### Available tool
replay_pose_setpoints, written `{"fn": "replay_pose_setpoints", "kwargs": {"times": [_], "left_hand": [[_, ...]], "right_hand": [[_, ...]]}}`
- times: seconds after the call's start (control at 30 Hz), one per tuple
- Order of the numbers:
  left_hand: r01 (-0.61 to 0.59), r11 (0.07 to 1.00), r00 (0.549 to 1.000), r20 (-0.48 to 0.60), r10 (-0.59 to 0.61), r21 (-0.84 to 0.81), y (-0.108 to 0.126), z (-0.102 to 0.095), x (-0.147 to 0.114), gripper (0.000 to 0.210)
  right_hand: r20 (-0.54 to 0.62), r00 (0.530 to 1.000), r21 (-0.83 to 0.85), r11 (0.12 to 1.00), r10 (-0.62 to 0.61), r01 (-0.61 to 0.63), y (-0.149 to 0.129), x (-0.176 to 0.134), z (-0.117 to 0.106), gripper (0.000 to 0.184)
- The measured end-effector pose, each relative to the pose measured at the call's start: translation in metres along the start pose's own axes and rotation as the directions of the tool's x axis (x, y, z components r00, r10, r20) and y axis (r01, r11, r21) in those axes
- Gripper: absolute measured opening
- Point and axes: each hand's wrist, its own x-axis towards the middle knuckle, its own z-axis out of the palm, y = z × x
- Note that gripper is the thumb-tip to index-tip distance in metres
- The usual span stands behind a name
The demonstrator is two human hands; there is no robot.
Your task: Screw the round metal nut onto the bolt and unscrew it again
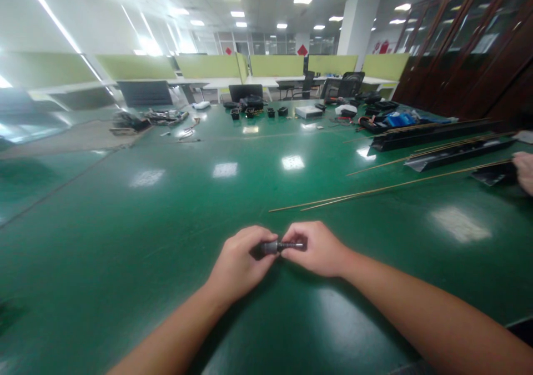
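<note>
Held low over the green tabletop is a small dark cylindrical part (271, 247) with a thinner, ridged shaft (293, 245) that ends in a shiny metal tip. My left hand (241, 258) is closed round the thick dark end, thumb and fingers on either side of it. Pinched between the thumb and fingers of my right hand (316, 248) is the thin shaft. The two hands almost meet at the joint of the part. Its exact kind is too small to make out.
Long thin brass-coloured rods (333, 199) lie just beyond my hands, running to the right. Black metal channels (458, 153) and a co-worker's hand (523, 170) are at the right. Small black blocks (250, 112), a white box (308, 111) and cables line the far side of the table (125, 241).
</note>
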Motion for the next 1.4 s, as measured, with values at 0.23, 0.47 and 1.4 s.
{"fn": "replay_pose_setpoints", "kwargs": {"times": [0.23,0.47,1.4], "left_hand": [[-0.005,1.000,1.000,-0.011,0.005,0.024,-0.0015,-0.0010,0.0005,0.016],[0.005,1.000,1.000,-0.018,-0.004,0.030,-0.0025,-0.0012,0.0001,0.015],[0.034,0.998,0.999,-0.043,-0.031,0.057,-0.0067,-0.0043,0.0017,0.017]], "right_hand": [[-0.009,1.000,-0.013,1.000,0.004,-0.004,0.0020,0.0008,-0.0010,0.009],[-0.013,1.000,-0.011,1.000,0.010,-0.010,0.0007,0.0011,-0.0024,0.008],[-0.054,0.998,-0.054,0.998,0.026,-0.029,0.0027,0.0015,-0.0031,0.006]]}}
